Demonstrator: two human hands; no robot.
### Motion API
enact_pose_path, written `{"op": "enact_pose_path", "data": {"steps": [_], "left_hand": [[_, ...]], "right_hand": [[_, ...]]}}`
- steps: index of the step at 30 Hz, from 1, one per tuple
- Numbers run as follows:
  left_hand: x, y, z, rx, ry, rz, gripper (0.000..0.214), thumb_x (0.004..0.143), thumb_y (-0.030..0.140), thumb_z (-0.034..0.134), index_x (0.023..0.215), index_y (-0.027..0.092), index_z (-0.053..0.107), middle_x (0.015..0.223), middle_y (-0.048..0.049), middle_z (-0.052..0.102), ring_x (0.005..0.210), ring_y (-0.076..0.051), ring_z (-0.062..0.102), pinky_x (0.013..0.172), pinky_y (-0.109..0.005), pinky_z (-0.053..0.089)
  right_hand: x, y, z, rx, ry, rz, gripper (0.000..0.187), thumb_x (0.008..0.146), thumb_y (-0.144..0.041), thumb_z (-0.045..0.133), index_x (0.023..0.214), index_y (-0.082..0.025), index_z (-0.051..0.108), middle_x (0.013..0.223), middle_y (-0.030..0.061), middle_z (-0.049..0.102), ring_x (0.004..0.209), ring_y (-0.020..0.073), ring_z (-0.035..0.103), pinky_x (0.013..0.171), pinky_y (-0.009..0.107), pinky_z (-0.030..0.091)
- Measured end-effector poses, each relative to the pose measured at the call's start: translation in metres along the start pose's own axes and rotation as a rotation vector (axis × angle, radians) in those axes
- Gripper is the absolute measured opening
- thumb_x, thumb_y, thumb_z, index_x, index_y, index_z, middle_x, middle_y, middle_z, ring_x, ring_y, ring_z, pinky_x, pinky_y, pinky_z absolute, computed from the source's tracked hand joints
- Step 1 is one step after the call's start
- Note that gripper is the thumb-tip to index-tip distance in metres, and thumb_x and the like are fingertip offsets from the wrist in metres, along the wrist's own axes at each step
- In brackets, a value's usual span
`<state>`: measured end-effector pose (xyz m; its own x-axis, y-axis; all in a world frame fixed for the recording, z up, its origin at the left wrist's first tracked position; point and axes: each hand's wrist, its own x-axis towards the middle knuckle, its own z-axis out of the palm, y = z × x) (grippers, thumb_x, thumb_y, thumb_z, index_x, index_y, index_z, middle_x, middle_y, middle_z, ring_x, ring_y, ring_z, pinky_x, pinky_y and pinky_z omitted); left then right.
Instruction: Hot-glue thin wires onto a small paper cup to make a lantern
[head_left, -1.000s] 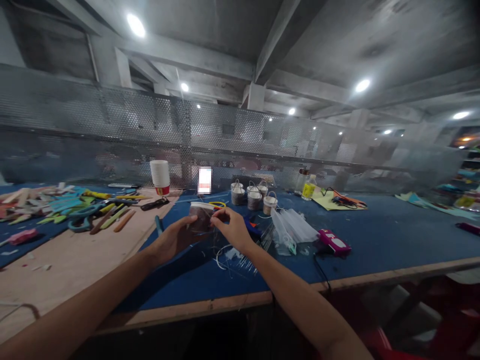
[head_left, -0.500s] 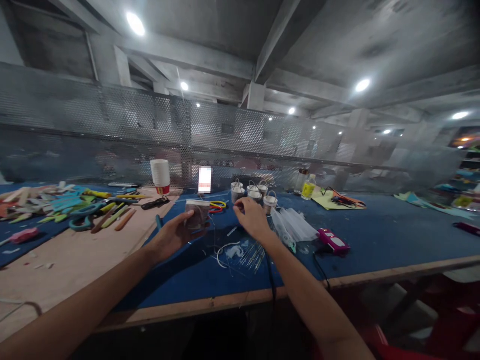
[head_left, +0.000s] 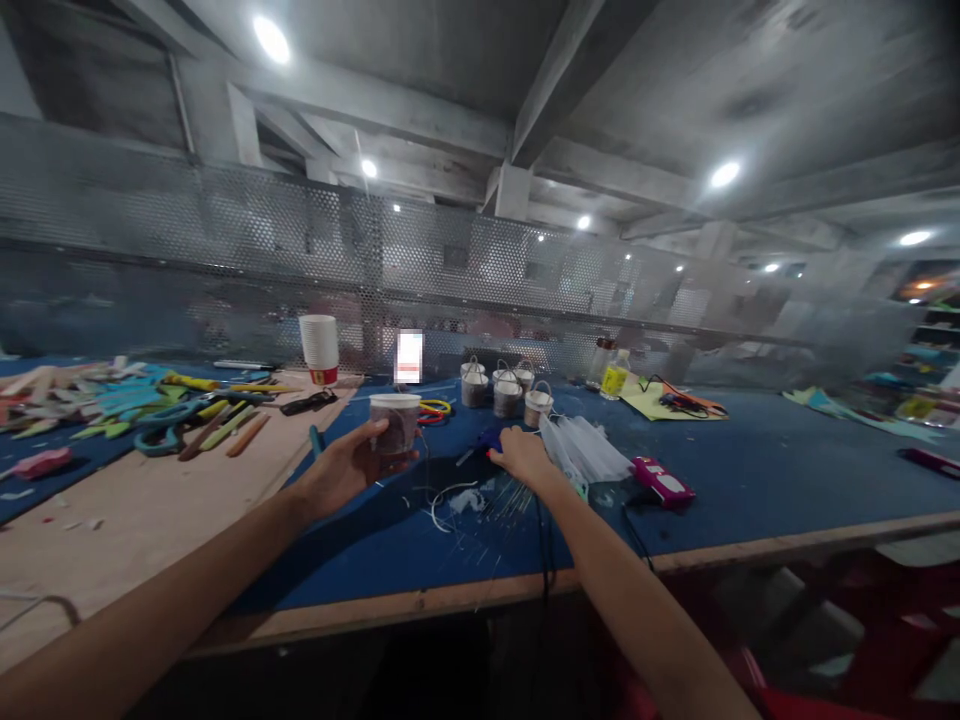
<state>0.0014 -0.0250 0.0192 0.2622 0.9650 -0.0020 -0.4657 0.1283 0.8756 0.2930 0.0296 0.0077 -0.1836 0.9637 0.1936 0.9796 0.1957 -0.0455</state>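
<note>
Head view, left grip (head_left: 352,460): you have it closed around the cup, thumb on the near side.
Cup (head_left: 394,418): in your left grip, nearly upright above the blue surface (head_left: 742,470), white rim up, its side brownish.
Right grip (head_left: 525,455): fingers bent down at the blue tool (head_left: 490,439); you cannot tell whether they have closed on it.
Thin clear strands (head_left: 510,498): spread on the surface, just below your right grip.
White curved strip (head_left: 442,510): lying between your two arms.
Yellow and red handles (head_left: 435,410): just behind the cup, to its right.
Small handled pails (head_left: 507,396): clustered beyond your right grip.
Clear plastic bag (head_left: 589,448): just right of that grip, with the magenta box (head_left: 663,482) beside it.
Stacked white cups (head_left: 319,342): upright, farther back on your left.
</note>
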Motion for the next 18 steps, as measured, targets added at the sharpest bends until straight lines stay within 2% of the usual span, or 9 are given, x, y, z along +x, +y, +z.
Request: {"op": "enact_pose_path", "data": {"steps": [2,5,7,9,12,14,18], "left_hand": [[0.000,0.000,0.000,0.004,0.010,0.004,0.034,0.092,0.027,0.070,0.124,0.015,0.071,0.111,-0.0120,0.082,0.089,-0.027,0.079,0.077,-0.035,0.061],[-0.003,0.002,0.003,0.011,0.025,0.004,0.036,0.092,0.029,0.071,0.124,0.015,0.072,0.110,-0.0120,0.083,0.085,-0.025,0.078,0.077,-0.034,0.060],[-0.005,0.002,0.005,0.019,0.028,0.006,0.037,0.091,0.030,0.072,0.125,0.016,0.072,0.111,-0.0120,0.082,0.086,-0.025,0.078,0.080,-0.035,0.059],[-0.005,0.002,0.006,0.032,0.030,0.012,0.040,0.089,0.031,0.075,0.126,0.016,0.072,0.114,-0.0120,0.082,0.089,-0.025,0.077,0.083,-0.036,0.058],[-0.001,-0.001,0.003,0.057,0.033,0.023,0.044,0.088,0.035,0.076,0.128,0.019,0.070,0.118,-0.0121,0.080,0.091,-0.025,0.077,0.084,-0.035,0.057],[0.002,-0.003,-0.001,0.071,0.038,0.025,0.045,0.088,0.037,0.076,0.129,0.019,0.069,0.116,-0.0116,0.080,0.088,-0.025,0.077,0.083,-0.035,0.057],[0.004,-0.006,-0.003,0.121,0.024,0.027,0.044,0.090,0.042,0.074,0.128,0.020,0.071,0.112,-0.0082,0.081,0.090,-0.026,0.075,0.085,-0.036,0.057]], "right_hand": [[0.001,0.001,-0.004,0.105,0.077,0.020,0.034,0.098,-0.038,0.059,0.116,-0.012,0.069,0.121,0.0211,0.071,0.111,0.0310,0.071,0.090,0.036,0.051],[0.003,0.000,-0.012,0.608,0.186,-0.016,0.030,0.095,-0.038,0.056,0.109,-0.015,0.068,0.102,0.0132,0.074,0.090,0.0242,0.072,0.081,0.033,0.051],[0.003,-0.005,-0.018,0.896,0.199,-0.089,0.031,0.098,-0.042,0.047,0.102,-0.018,0.067,0.087,0.0059,0.071,0.071,0.0183,0.067,0.072,0.030,0.050],[-0.001,-0.014,-0.022,1.037,0.202,-0.159,0.036,0.099,-0.047,0.041,0.099,-0.020,0.065,0.077,0.0008,0.065,0.061,0.0143,0.059,0.065,0.028,0.048],[-0.013,-0.031,-0.025,1.328,0.179,-0.239,0.036,0.091,-0.055,0.060,0.098,-0.021,0.066,0.068,-0.0026,0.058,0.052,0.0114,0.046,0.056,0.027,0.042],[-0.022,-0.040,-0.025,1.394,0.141,-0.246,0.040,0.084,-0.057,0.072,0.097,-0.020,0.068,0.069,-0.0020,0.058,0.052,0.0107,0.042,0.052,0.027,0.038],[-0.035,-0.046,-0.021,1.363,0.061,-0.273,0.046,0.086,-0.062,0.071,0.098,-0.018,0.073,0.069,-0.0003,0.059,0.056,0.0118,0.044,0.054,0.027,0.040]]}}
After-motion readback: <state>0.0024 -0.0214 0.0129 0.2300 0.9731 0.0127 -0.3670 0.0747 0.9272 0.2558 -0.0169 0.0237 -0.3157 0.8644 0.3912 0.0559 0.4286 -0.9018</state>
